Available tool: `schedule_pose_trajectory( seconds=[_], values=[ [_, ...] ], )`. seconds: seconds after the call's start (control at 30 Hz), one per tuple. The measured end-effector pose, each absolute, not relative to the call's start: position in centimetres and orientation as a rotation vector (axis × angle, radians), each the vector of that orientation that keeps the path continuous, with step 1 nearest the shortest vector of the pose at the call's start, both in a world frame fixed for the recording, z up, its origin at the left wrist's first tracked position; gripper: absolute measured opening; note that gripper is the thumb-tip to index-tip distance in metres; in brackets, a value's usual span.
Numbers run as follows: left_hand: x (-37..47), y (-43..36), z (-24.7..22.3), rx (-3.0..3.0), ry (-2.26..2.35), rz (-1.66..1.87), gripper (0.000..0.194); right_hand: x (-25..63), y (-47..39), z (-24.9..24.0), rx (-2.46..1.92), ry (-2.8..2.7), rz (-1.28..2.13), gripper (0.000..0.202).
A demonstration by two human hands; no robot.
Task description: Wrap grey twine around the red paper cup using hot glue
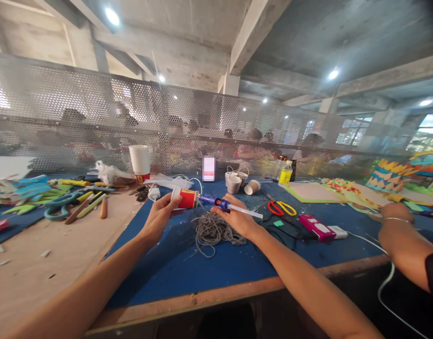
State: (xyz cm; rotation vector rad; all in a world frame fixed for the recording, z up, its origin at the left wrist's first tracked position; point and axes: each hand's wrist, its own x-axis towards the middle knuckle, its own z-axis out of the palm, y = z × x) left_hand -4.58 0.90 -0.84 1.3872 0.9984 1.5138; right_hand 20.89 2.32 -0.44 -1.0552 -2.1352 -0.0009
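Note:
My left hand (162, 212) is closed around a red and white paper cup (187, 198), which lies sideways in the fingers. In my right hand (239, 217) is a blue glue gun (209, 200), its nozzle at the base of the cup; whether the two touch I cannot tell. A clear glue stick (246, 211) sticks out of the gun's rear. Beneath the gun and my right hand a tangled heap of grey cord (216, 231) rests on the blue table mat (160, 278). Small cord-wrapped cups (233, 182) stand behind, with another cup (252, 187) tipped over.
Red and yellow scissors (282, 208) and a magenta box (316, 228) lie to the right. A phone (208, 168) stands upright near the mesh screen (160, 127). Stacked paper cups (139, 161) and blue scissors (61, 205) are left. Another person's arm (403, 235) reaches in at right.

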Motion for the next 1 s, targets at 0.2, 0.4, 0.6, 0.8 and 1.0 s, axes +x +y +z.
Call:
schedule_pose_trajectory(
  seconds=[0.2,0.4,0.6,0.8,1.0],
  values=[
    [-4.60,1.04,-0.99,1.379,0.990,1.520,0.046,21.01,2.71,-0.75,-1.021,-2.135,-0.025,0.031],
    [-4.68,1.08,-1.01,1.379,0.980,1.507,0.045,21.07,2.81,-0.80,-1.023,-2.131,-0.042,0.031],
    [-4.62,1.00,-0.95,1.391,0.988,1.513,0.045,21.16,3.00,-0.85,-1.010,-2.121,-0.042,0.030],
    [-4.48,0.77,-0.74,1.413,0.994,1.500,0.044,21.16,2.93,-0.73,-1.019,-2.117,-0.036,0.029],
    [-4.54,0.79,-0.77,1.429,0.981,1.499,0.043,21.21,2.86,-0.64,-1.030,-2.117,-0.044,0.030]
  ],
)
